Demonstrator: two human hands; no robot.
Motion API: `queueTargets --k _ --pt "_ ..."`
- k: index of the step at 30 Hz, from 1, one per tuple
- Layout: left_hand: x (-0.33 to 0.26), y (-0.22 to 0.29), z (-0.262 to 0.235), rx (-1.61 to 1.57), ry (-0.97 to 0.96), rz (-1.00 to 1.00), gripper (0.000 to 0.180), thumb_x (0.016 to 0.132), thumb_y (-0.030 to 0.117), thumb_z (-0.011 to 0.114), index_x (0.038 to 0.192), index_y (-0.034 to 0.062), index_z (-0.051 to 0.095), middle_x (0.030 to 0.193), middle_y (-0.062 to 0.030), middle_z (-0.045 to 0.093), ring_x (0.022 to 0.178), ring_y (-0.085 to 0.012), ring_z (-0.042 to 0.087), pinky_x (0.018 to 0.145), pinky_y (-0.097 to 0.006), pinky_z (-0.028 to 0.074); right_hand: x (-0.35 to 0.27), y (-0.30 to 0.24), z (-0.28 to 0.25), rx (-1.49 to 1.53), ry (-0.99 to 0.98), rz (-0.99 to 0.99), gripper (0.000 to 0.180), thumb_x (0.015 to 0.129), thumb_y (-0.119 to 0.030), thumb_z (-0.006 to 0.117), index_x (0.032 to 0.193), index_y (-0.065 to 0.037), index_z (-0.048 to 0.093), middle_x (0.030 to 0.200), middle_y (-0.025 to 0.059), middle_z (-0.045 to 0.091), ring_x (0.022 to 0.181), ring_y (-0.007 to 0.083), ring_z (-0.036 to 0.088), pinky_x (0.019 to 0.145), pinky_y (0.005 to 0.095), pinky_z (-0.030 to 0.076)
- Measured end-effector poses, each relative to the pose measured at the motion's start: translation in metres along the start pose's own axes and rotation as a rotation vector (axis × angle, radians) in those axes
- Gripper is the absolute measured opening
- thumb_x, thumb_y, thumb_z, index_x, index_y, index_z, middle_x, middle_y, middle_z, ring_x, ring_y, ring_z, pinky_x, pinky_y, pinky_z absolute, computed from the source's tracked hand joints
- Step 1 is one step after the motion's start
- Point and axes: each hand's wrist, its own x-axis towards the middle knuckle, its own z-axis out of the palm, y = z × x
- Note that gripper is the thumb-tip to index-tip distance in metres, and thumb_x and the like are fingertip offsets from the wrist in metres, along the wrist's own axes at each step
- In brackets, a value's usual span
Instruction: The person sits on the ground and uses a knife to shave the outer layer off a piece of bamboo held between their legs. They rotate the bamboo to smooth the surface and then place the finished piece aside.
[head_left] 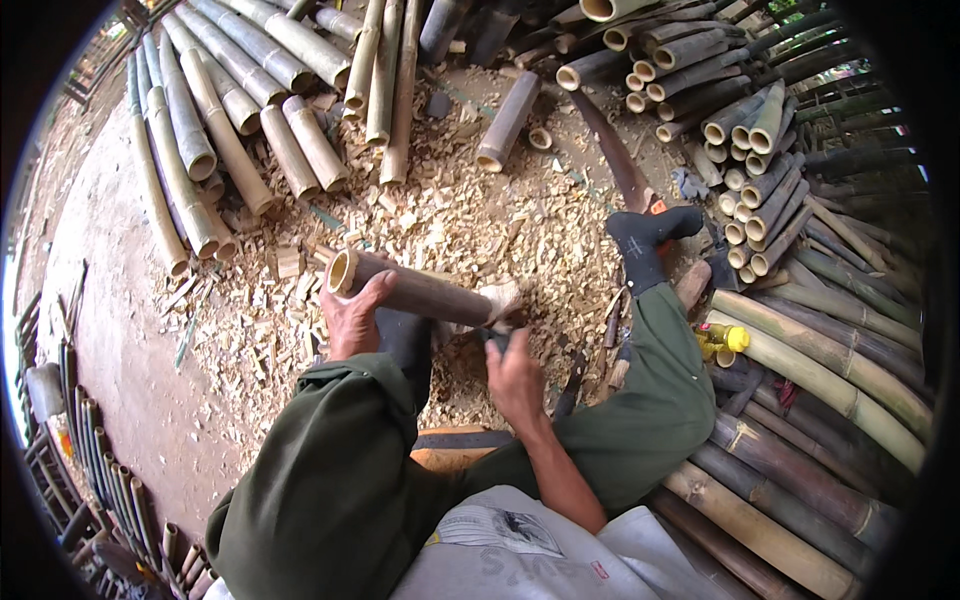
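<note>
A short bamboo tube lies slanted across the space in front of me, its hollow end at the left. My left hand is wrapped round that end, thumb over the top. Pale, freshly cut wood shows at the tube's right end. Just below that end, my right hand is closed on a dark-handled tool. The tool's working part is blurred and partly hidden at the tube's end, so its exact kind does not show. My left knee is bent up close beneath the tube.
Wood chips cover the ground around my feet. Bamboo tubes lie in rows at the upper left, with stacked tubes at the right. A long dark curved blade lies beyond my right foot. A yellow-capped bottle rests beside my right leg.
</note>
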Motion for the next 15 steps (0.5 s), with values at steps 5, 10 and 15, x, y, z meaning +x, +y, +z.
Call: queueTargets --k 5,10,15 --pt "-0.007 0.009 0.009 0.091 -0.016 0.086 0.056 0.073 0.005 0.091 0.122 -0.0003 0.063 0.109 -0.0101 0.072 0.101 -0.0213 0.068 0.096 -0.036 0.054 0.005 -0.004 -0.022 -0.030 -0.057 -0.001 0.042 0.105 -0.038 0.056 0.119 0.001 0.049 0.085 0.0296 0.069 0.084 0.0524 0.069 0.074 0.0625 0.051" --pt "-0.002 0.020 -0.023 0.220 -0.099 0.004 0.061 0.074 0.005 0.092 0.126 -0.0013 0.061 0.112 -0.0102 0.070 0.103 -0.0217 0.068 0.097 -0.035 0.053 -0.015 -0.068 -0.064 0.251 0.255 -0.300 0.036 0.105 -0.035 0.058 0.111 -0.001 0.050 0.084 0.0271 0.070 0.076 0.0476 0.071 0.061 0.0541 0.053" --pt "-0.009 0.026 -0.002 0.346 -0.234 0.021 0.072 0.070 0.014 0.094 0.131 -0.0019 0.059 0.113 -0.0115 0.069 0.108 -0.0233 0.067 0.099 -0.037 0.053 0.014 0.017 0.007 -0.118 -0.054 0.039 0.037 0.105 -0.035 0.058 0.112 0.000 0.050 0.087 0.0328 0.069 0.081 0.0529 0.069 0.069 0.0623 0.052"
